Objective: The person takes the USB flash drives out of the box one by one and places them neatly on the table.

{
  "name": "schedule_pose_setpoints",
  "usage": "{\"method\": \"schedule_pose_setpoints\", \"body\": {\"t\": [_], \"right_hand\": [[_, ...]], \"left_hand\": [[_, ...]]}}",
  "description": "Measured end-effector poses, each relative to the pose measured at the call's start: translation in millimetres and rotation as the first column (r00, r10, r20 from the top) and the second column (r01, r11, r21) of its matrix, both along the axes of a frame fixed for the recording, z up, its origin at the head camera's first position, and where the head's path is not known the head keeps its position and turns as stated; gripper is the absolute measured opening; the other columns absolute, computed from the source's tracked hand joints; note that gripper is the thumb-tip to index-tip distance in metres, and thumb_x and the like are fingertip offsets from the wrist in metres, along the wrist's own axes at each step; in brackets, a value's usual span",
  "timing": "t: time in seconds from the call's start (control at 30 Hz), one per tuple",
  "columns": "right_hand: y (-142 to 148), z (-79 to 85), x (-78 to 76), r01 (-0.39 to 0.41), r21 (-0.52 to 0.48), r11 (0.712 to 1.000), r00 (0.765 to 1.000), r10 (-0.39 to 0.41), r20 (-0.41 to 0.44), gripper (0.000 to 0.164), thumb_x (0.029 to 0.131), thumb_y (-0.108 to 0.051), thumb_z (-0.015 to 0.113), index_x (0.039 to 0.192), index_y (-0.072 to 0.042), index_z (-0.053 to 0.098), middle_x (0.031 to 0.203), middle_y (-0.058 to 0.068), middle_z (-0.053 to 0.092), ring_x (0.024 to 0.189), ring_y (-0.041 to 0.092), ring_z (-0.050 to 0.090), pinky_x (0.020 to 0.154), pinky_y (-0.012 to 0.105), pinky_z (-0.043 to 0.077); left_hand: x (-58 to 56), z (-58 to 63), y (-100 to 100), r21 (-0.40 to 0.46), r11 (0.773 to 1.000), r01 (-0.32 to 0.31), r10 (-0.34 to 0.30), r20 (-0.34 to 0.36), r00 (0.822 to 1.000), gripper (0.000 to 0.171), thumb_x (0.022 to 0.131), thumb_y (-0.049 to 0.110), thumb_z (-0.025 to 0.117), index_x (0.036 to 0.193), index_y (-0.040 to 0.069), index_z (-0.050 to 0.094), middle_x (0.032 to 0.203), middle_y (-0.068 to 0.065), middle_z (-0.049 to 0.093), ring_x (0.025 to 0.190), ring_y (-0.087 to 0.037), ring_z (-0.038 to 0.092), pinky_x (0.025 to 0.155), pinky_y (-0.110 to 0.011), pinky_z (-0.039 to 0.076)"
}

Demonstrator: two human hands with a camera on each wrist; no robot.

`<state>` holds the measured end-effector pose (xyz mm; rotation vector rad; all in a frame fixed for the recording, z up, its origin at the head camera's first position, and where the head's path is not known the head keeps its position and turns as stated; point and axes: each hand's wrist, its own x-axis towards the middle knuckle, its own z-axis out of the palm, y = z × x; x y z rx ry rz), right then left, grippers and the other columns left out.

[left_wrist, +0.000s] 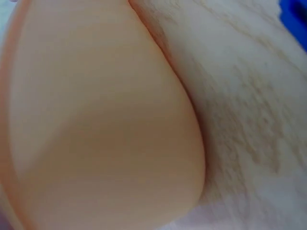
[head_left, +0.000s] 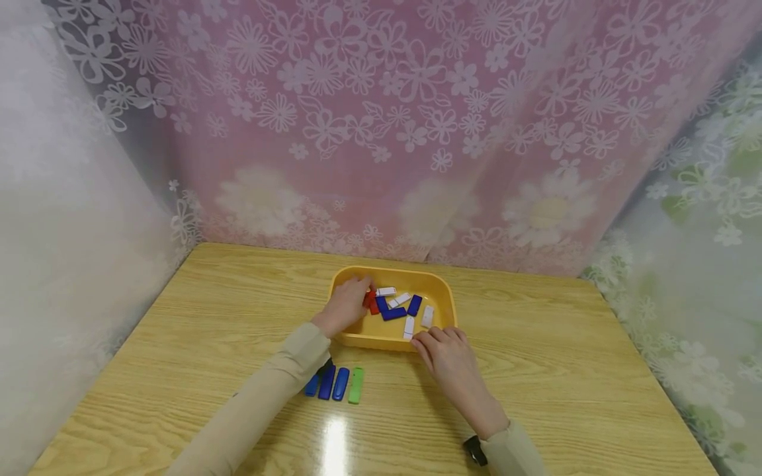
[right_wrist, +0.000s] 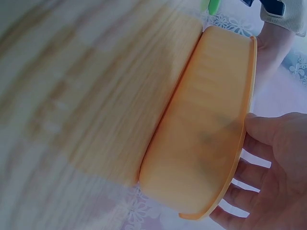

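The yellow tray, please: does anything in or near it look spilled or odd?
Nothing stands out: red, white and blue pieces lie inside the yellow tray, and a row of blue and green pieces lies outside.

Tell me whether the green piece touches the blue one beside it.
Apart. The head view shows a narrow strip of table running between the green piece and the blue one.

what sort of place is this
Perhaps a curtained tabletop workspace, judging by the wood-grain table, the pink flowered cloth hanging behind it and the yellow bin of small coloured pieces.
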<state>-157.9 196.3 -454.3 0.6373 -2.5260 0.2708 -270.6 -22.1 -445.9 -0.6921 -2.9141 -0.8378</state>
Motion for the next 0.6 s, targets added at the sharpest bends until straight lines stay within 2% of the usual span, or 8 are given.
{"method": "schedule_pose_setpoints", "body": {"t": [0.1,0.23,0.43,0.6], "right_hand": [[-0.7,1.3,0.3,0.006,0.000,1.000,1.000,-0.006,0.012,0.010,0.094,-0.020,0.072,0.089,-0.012,0.074,0.079,0.002,0.067,0.076,0.026,0.061,0.084,0.051,0.052],[-0.9,1.4,1.0,0.011,0.003,1.000,1.000,-0.011,0.025,0.010,0.094,-0.021,0.072,0.089,-0.012,0.073,0.079,0.002,0.067,0.077,0.025,0.062,0.085,0.051,0.052],[0.0,-0.1,0.2,0.004,-0.001,1.000,1.000,-0.004,0.005,0.009,0.094,-0.020,0.073,0.089,-0.013,0.073,0.078,0.001,0.066,0.076,0.025,0.062,0.085,0.052,0.051],[0.4,-0.4,0.3,0.007,-0.003,1.000,1.000,-0.007,0.021,0.010,0.095,-0.021,0.071,0.090,-0.013,0.074,0.079,0.000,0.066,0.076,0.025,0.061,0.086,0.052,0.051]], "left_hand": [[1.8,4.8,0.3,0.022,1.000,-0.007,0.006,0.028,1.000,0.036,0.088,-0.004,0.073,0.122,0.002,0.062,0.101,-0.013,0.068,0.092,-0.027,0.064,0.083,-0.041,0.054],[13.0,17.2,-2.5,0.106,0.994,-0.017,0.011,0.059,0.998,0.034,0.093,0.002,0.072,0.126,0.005,0.062,0.100,-0.009,0.071,0.085,-0.020,0.067,0.074,-0.034,0.056],[36.2,28.6,-13.6,0.213,0.977,0.002,-0.008,0.028,1.000,0.034,0.093,0.004,0.073,0.126,0.010,0.064,0.105,-0.008,0.072,0.085,-0.019,0.070,0.072,-0.032,0.058],[61.2,32.7,-21.1,0.274,0.962,0.023,-0.028,0.014,1.000,0.033,0.091,0.005,0.075,0.122,0.010,0.065,0.103,-0.007,0.072,0.086,-0.020,0.071,0.071,-0.030,0.059]]}}
